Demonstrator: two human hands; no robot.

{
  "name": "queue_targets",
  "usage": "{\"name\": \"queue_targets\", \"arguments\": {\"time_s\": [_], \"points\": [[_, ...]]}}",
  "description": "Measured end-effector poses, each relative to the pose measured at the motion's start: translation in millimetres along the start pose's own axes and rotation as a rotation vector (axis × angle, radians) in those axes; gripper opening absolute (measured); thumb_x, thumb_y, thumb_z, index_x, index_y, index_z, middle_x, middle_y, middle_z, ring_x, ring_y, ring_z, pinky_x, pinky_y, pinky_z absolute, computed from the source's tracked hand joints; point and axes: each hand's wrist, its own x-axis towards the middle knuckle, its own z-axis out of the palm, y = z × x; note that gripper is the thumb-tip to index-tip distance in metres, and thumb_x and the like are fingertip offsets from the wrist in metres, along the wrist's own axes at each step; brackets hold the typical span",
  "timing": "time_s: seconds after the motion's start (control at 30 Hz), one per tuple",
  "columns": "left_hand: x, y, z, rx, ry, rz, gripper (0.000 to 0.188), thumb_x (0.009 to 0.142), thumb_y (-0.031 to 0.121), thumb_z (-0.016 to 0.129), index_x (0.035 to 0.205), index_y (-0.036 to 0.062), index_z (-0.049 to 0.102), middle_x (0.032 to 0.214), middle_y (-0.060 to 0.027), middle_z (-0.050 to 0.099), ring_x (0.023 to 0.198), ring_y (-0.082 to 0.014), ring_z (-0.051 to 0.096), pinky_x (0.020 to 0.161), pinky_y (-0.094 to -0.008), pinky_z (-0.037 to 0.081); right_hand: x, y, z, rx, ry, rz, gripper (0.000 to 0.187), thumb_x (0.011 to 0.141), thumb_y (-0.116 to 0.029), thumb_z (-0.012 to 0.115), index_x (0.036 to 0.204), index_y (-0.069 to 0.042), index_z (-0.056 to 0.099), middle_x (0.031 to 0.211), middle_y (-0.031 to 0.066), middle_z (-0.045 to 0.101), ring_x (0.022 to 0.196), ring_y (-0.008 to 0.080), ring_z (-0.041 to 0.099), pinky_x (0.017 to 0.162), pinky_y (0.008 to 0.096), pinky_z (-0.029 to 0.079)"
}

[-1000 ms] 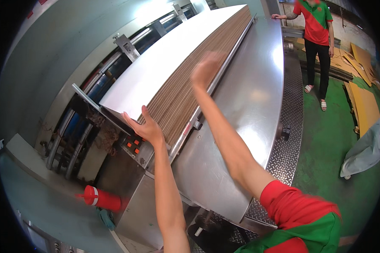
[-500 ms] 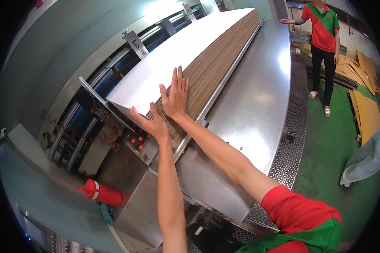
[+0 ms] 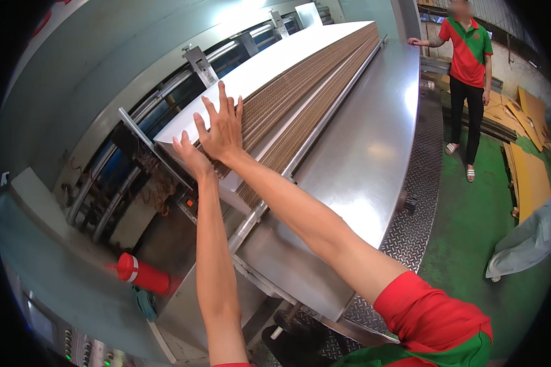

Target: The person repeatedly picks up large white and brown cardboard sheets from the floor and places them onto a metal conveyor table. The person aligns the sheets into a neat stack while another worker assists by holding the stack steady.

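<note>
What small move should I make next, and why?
Perhaps nudge the upper sheets away from the rail: they sit set back on the lower stack, baring a white strip, and your left hand and right hand are at their near end.

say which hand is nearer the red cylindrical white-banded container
Left. The left hand is up and to the right of the container in the picture; the right hand is farther up and right.
</note>
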Motion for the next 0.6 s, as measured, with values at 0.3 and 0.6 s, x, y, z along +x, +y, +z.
{"name": "queue_targets", "arguments": {"time_s": [0.3,0.6], "points": [[-56,-45,-11,-0.037,0.037,-0.103,0.07,0.106,0.041,0.037,0.16,0.0027,0.013,0.167,-0.0177,0.014,0.152,-0.03,0.018,0.123,-0.0407,0.014,-70,21,-27,0.051,-0.164,-0.012,0.057,0.1,-0.039,0.046,0.139,0.002,0.05,0.161,0.0273,0.022,0.132,0.0465,0.044,0.119,0.0633,0.01],[-58,-70,-15,-0.047,0.049,0.101,0.061,0.111,0.037,0.026,0.159,-0.0005,0.017,0.168,-0.0139,0.012,0.155,-0.0245,0.009,0.125,-0.0368,0.007,-79,29,1,0.185,-0.01,-0.078,0.047,0.1,-0.032,0.043,0.134,-0.005,0.058,0.161,0.0251,0.027,0.136,0.0401,0.041,0.118,0.0629,0.01]]}}
